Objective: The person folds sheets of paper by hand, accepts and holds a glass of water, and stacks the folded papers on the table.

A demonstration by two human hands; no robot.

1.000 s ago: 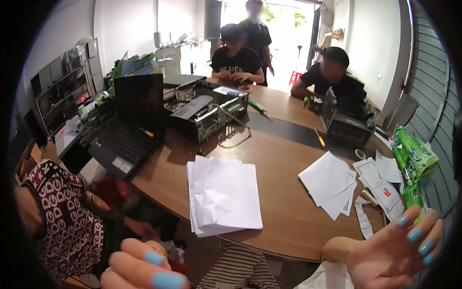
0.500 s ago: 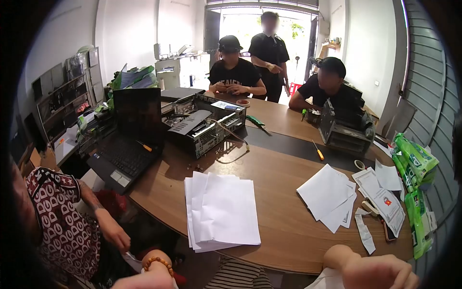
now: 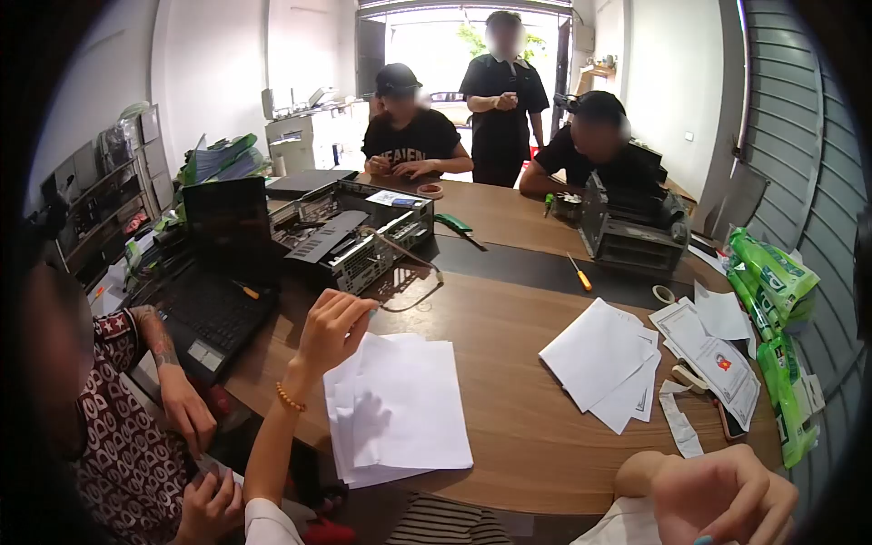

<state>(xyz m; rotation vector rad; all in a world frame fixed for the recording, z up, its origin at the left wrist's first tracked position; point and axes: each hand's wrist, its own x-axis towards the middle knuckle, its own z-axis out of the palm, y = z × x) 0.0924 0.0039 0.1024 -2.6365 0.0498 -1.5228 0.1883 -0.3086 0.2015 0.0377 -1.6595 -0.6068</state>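
Observation:
My left hand (image 3: pixel 334 327) is raised over the far left edge of a stack of white paper (image 3: pixel 409 409). A beaded bracelet circles the wrist. The fingers are bent and drawn together, with a small blue spot at one tip; whether anything is pinched in them is hidden. My right hand (image 3: pixel 722 500) is close to the camera at the bottom right, its fingers curled. What they enclose, if anything, cannot be seen. Nearest to it on the table is a torn white paper strip (image 3: pixel 679 421).
An opened desktop computer case (image 3: pixel 363 232), a black laptop (image 3: pixel 213 304), an orange screwdriver (image 3: pixel 579 274) and another metal case (image 3: pixel 633 232) are on the table. Loose papers (image 3: pixel 599 359) and green packs (image 3: pixel 772 282) lie right. A co-worker's hands (image 3: pixel 204 472) are at left; three people are beyond the table.
My left hand has come up from the bottom edge to above the paper stack. My right hand has shifted slightly. The left neighbour's second hand has come into view, and the whole view has turned slightly.

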